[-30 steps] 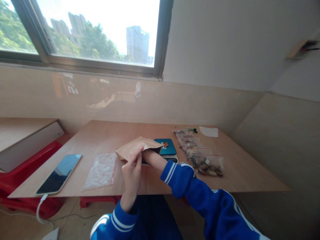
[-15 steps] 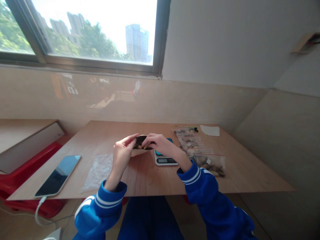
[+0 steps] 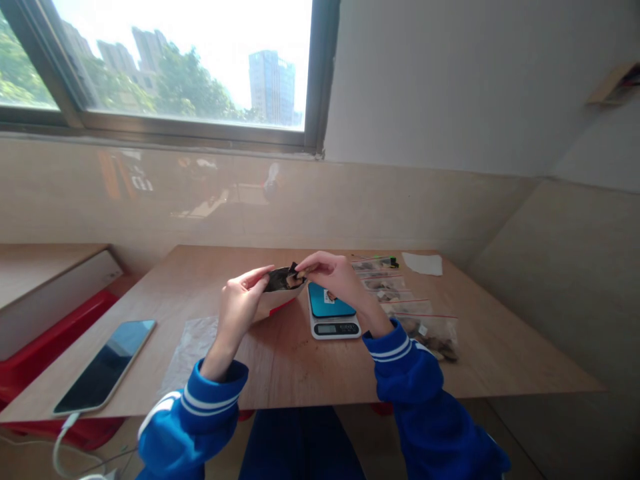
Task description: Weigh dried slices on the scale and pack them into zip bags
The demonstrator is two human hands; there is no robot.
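My left hand (image 3: pixel 241 300) pinches the left rim of an open paper bag (image 3: pixel 276 301), dark inside, with brownish pieces showing at its mouth. At the bag's right edge, my right hand (image 3: pixel 336 275) has its thumb and fingers closed on a small brownish piece (image 3: pixel 306 273). Below that hand stands a white kitchen scale (image 3: pixel 336 329) with a blue top and a small display. A small dark brown piece with a white label lies on the blue plate, partly hidden by my right hand.
Several zip bags of brown pieces (image 3: pixel 435 337) lie in a row at the right, near a white paper (image 3: pixel 423 263). A flat clear bag (image 3: pixel 193 347) and a phone (image 3: pixel 106 365) with a cable are at the left. A red stool (image 3: pixel 60 327) is beside the table (image 3: pixel 510 347).
My right hand has come up out of the bag's mouth and moved right, with a piece between its fingers. More of the scale's blue top now shows.
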